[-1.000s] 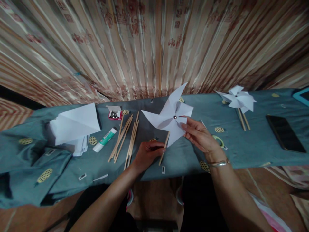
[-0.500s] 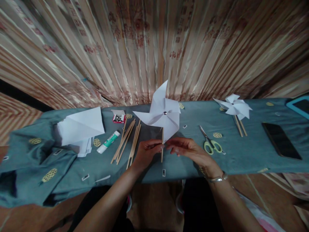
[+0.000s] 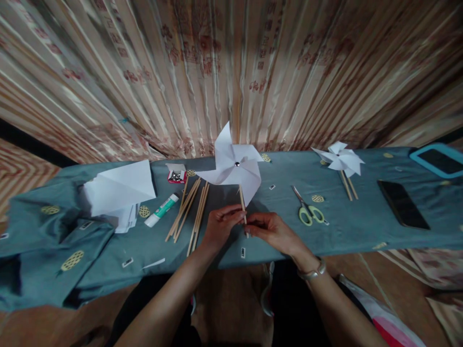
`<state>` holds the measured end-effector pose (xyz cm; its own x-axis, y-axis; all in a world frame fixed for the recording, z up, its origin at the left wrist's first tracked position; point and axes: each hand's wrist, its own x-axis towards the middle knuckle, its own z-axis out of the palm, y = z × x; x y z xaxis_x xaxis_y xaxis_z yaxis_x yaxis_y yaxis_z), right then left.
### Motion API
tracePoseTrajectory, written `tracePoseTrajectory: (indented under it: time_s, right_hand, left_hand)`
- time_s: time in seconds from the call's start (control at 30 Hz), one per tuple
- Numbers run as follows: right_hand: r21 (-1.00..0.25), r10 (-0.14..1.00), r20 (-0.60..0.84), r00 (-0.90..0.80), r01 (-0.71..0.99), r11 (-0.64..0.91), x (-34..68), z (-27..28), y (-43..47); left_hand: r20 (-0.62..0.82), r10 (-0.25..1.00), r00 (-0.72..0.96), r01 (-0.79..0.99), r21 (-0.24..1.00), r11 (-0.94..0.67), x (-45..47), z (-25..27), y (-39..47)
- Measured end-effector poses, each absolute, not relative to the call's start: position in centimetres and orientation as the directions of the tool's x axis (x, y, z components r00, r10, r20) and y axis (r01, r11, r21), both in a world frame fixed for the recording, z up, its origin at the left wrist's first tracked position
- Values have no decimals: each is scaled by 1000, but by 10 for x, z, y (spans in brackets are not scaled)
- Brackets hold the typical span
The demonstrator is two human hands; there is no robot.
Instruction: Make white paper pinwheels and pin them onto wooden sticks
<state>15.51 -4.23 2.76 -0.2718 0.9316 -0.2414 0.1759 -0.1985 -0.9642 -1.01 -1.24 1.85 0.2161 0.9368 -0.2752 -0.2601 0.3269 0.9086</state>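
A white paper pinwheel (image 3: 226, 171) with a shiny pin at its centre is held up over the middle of the table. Its wooden stick (image 3: 242, 196) points down and tilts slightly. My left hand (image 3: 219, 228) pinches the stick below the blades. Just lower and to the right, the fingers of my right hand (image 3: 275, 233) close around the stick near its bottom end. Loose wooden sticks (image 3: 186, 209) lie left of my left hand. Green-handled scissors (image 3: 307, 209) rest to the right of my right hand.
A grey-green cloth covers the table (image 3: 282, 202). On the left are white paper sheets (image 3: 121, 188), a glue stick (image 3: 161, 210) and a small box of pins (image 3: 177, 174). At right lie another pinwheel (image 3: 345, 160), a black phone (image 3: 403, 205) and a blue-framed device (image 3: 439, 159). A curtain hangs behind.
My right hand has moved onto the lower stick from beside it, and its fingers have closed. The pinwheel's blades have turned and the stick leans differently. The view has shifted slightly right.
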Motion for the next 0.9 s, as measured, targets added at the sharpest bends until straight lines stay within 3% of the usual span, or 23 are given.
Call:
tracePoseTrajectory:
  time_s: [0.33, 0.47, 0.57, 0.67, 0.77, 0.9]
  right_hand:
    - [-951, 986, -154, -63, 280, -131, 199, 48, -40]
    - [-867, 989, -98, 113, 478, -141, 248, 63, -37]
    - [-678, 965, -24, 263, 705, -209, 295, 76, -36]
    - [-258, 903, -23, 430, 870, -420, 335, 87, -35]
    - [-145, 868, -27, 496, 857, -494, 362, 89, -34]
    - [-94, 842, -56, 536, 837, -539, 380, 73, -30]
  left_hand:
    - [-284, 909, 306, -225, 906, 359, -11, 19, -19]
    - [-277, 903, 328, -185, 918, 350, -11, 18, -22]
    - [-296, 895, 334, -175, 913, 368, -13, 18, -24]
    - [-305, 889, 341, -169, 911, 377, -15, 18, -25]
    - [-298, 890, 346, -152, 918, 367, -17, 16, -25]
    - [-289, 890, 353, -114, 931, 348, -18, 14, -26]
